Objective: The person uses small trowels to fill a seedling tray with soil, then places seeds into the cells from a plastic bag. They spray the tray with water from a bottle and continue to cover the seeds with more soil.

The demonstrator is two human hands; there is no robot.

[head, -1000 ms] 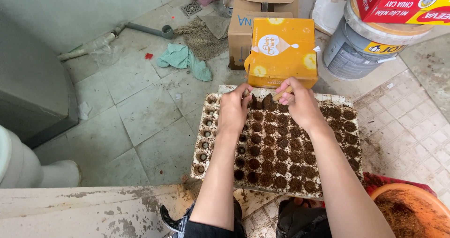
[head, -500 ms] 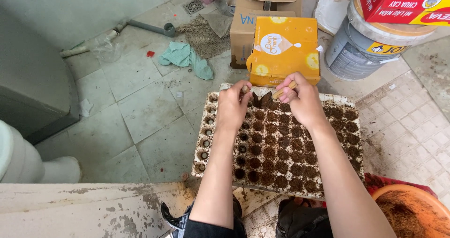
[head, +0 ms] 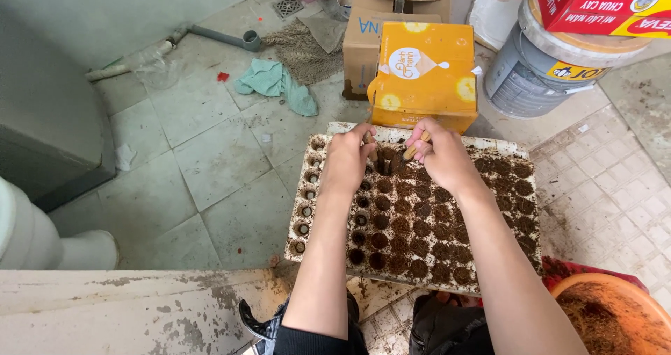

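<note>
A white seedling tray (head: 308,208) with several round cells, most filled with dark soil, lies on the tiled floor in front of me. Both hands rest over its far edge. My left hand (head: 347,161) is closed, with a small tan stick-like thing poking out by the thumb. My right hand (head: 439,156) pinches a short tan stick (head: 417,147) near the same far cells. What the left hand holds is mostly hidden by the fingers.
A yellow carton (head: 425,75) stands just beyond the tray, a brown cardboard box (head: 365,39) behind it. A grey bucket (head: 538,68) carries a red box (head: 601,4) at far right. An orange basin of soil (head: 611,313) is near right. A teal rag (head: 274,82) lies left.
Both hands have stayed at the tray's far edge, shifting slightly; the right fingers now show the tan stick more plainly.
</note>
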